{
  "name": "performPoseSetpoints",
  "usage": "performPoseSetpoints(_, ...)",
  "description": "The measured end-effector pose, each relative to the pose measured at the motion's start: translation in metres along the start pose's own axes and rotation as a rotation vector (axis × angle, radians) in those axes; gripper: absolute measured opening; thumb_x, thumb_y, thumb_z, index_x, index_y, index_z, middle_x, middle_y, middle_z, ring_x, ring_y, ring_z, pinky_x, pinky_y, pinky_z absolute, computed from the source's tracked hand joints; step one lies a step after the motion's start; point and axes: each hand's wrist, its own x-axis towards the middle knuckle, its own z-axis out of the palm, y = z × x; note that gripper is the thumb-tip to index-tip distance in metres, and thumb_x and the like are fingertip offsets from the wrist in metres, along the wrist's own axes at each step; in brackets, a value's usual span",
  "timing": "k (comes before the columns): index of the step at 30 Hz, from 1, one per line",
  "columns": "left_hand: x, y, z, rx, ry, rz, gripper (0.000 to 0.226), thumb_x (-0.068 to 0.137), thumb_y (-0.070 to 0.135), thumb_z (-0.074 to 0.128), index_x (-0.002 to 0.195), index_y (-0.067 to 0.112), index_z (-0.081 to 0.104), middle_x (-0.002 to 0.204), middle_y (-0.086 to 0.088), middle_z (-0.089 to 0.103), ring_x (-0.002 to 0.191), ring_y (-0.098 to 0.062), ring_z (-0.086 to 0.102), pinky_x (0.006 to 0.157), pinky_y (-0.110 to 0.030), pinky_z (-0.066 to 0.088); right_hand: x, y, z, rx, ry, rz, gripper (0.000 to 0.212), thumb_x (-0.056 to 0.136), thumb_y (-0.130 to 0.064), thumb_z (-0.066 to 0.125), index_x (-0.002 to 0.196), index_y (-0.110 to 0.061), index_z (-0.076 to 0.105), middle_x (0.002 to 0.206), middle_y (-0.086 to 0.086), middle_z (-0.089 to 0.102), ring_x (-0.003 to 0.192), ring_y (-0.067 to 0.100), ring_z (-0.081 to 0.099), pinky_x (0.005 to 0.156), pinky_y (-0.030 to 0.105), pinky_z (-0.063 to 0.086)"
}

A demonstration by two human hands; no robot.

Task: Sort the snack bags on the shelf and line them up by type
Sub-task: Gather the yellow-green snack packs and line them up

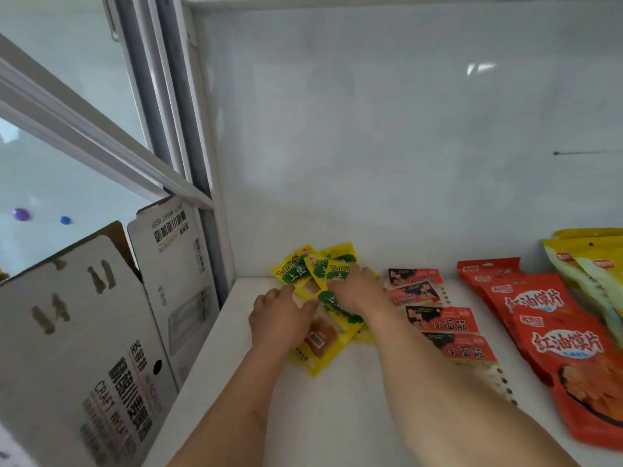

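Two bare hands are working over a cluster of small yellow plastic snack bags with green labels [332, 291], lying fanned and overlapping on the white shelf [337, 399] near its back left corner. The left hand [279, 318] is resting palm-down on the near bags, its fingers [305, 310] stretched almost straight and lying flat on the plastic rather than wrapped round it. The right hand [357, 289] is lying over the far bags, knuckles up; its fingertips are tucked against the packets, and whether they are pinching one or only pressing cannot be told from this angle.

Just to the right of the yellow cluster, a column of four small red-and-black snack bags with white lettering [441, 318] is lying in an overlapping line from the back wall toward the shelf's front edge, the right forearm crossing beside it. Further right, large red snack pouches with white characters [553, 332] are lying stacked in a similar line, and at the shelf's right edge large yellow pouches [590, 261] are leaning over them, partly cut off.

Beyond the shelf's left edge, open grey cardboard beer cartons printed with black lettering [101, 332] are standing beside a glass-panelled metal frame [175, 129].
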Motion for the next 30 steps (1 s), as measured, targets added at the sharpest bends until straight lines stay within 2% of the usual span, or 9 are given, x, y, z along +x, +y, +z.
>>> performPoseSetpoints(3, 0.012, -0.009, -0.003, 0.001, -0.028, -0.027, 0.067, 0.094, 0.063, 0.045, 0.150, 0.026, 0.038, 0.151, -0.005, 0.043, 0.141, -0.029, 0.033, 0.111, -0.042, 0.031, 0.006, -0.001, 0.009, -0.033, -0.043, 0.041, 0.073, 0.095, -0.052, 0.044, 0.156, -0.022, 0.017, 0.162, 0.007, 0.019, 0.145, 0.041, 0.019, 0.116, 0.053, 0.021)
performPoseSetpoints(7, 0.023, -0.017, -0.006, -0.010, -0.074, -0.039, 0.073, 0.092, 0.066, 0.046, 0.152, 0.026, 0.034, 0.154, -0.006, 0.041, 0.142, -0.031, 0.031, 0.111, -0.042, 0.031, 0.010, -0.004, 0.020, -0.049, -0.051, -0.031, 0.065, 0.096, -0.046, 0.047, 0.152, -0.018, 0.028, 0.156, 0.010, 0.030, 0.139, 0.036, 0.034, 0.114, 0.045, 0.027)
performPoseSetpoints(11, 0.030, -0.024, -0.008, -0.004, -0.138, -0.007, 0.075, 0.089, 0.070, 0.048, 0.152, 0.032, 0.034, 0.154, -0.006, 0.042, 0.141, -0.033, 0.035, 0.111, -0.043, 0.032, 0.010, -0.012, 0.027, 0.015, -0.078, -0.057, 0.078, 0.092, -0.057, 0.050, 0.155, -0.019, 0.024, 0.155, 0.011, 0.032, 0.135, 0.039, 0.040, 0.109, 0.044, 0.036)
performPoseSetpoints(13, 0.030, -0.026, -0.008, -0.009, -0.149, 0.014, 0.065, 0.086, 0.073, 0.049, 0.142, 0.040, 0.043, 0.148, -0.004, 0.048, 0.136, -0.031, 0.040, 0.109, -0.043, 0.034, 0.010, -0.013, 0.029, 0.069, -0.044, -0.047, 0.081, 0.092, -0.063, 0.045, 0.154, -0.017, 0.023, 0.155, 0.012, 0.032, 0.137, 0.039, 0.037, 0.111, 0.046, 0.034)
performPoseSetpoints(16, 0.029, -0.027, -0.007, 0.015, -0.167, 0.035, 0.054, 0.081, 0.080, 0.046, 0.123, 0.046, 0.053, 0.140, 0.000, 0.052, 0.130, -0.029, 0.045, 0.107, -0.045, 0.037, 0.008, -0.010, 0.026, 0.146, 0.018, 0.027, 0.085, 0.094, -0.067, 0.034, 0.157, -0.014, 0.010, 0.162, 0.012, 0.021, 0.143, 0.039, 0.027, 0.113, 0.050, 0.025)
performPoseSetpoints(19, 0.026, -0.026, -0.006, 0.105, -0.203, 0.062, 0.069, 0.080, 0.083, 0.044, 0.138, 0.046, 0.045, 0.151, -0.001, 0.040, 0.140, -0.029, 0.035, 0.111, -0.046, 0.029, 0.011, -0.002, 0.023, 0.191, 0.035, 0.095, 0.087, 0.094, -0.071, 0.024, 0.158, -0.014, 0.005, 0.162, 0.014, 0.018, 0.145, 0.039, 0.023, 0.115, 0.053, 0.019)
performPoseSetpoints(24, 0.028, -0.031, -0.005, 0.191, -0.189, 0.045, 0.087, 0.084, 0.082, 0.040, 0.152, 0.028, 0.035, 0.164, -0.003, 0.021, 0.147, -0.030, 0.024, 0.114, -0.048, 0.025, 0.011, 0.007, 0.020, 0.088, 0.044, 0.080, 0.083, 0.096, -0.069, 0.018, 0.155, -0.012, 0.017, 0.157, 0.016, 0.032, 0.144, 0.035, 0.027, 0.114, 0.054, 0.019)
performPoseSetpoints(27, 0.031, -0.035, -0.005, 0.176, -0.191, 0.020, 0.089, 0.083, 0.082, 0.040, 0.151, 0.024, 0.037, 0.165, -0.004, 0.019, 0.147, -0.031, 0.024, 0.114, -0.049, 0.026, 0.007, 0.005, 0.020, -0.014, 0.046, 0.006, 0.078, 0.097, -0.066, 0.017, 0.154, -0.012, 0.021, 0.154, 0.013, 0.038, 0.144, 0.031, 0.029, 0.113, 0.054, 0.016)
performPoseSetpoints(30, 0.034, -0.039, -0.004, 0.150, -0.175, 0.000, 0.087, 0.083, 0.082, 0.040, 0.148, 0.024, 0.041, 0.161, -0.006, 0.028, 0.144, -0.031, 0.030, 0.114, -0.049, 0.029, 0.002, -0.003, 0.020, -0.053, 0.052, -0.050, 0.076, 0.098, -0.064, 0.020, 0.153, -0.012, 0.024, 0.151, 0.012, 0.043, 0.142, 0.029, 0.033, 0.114, 0.052, 0.016)
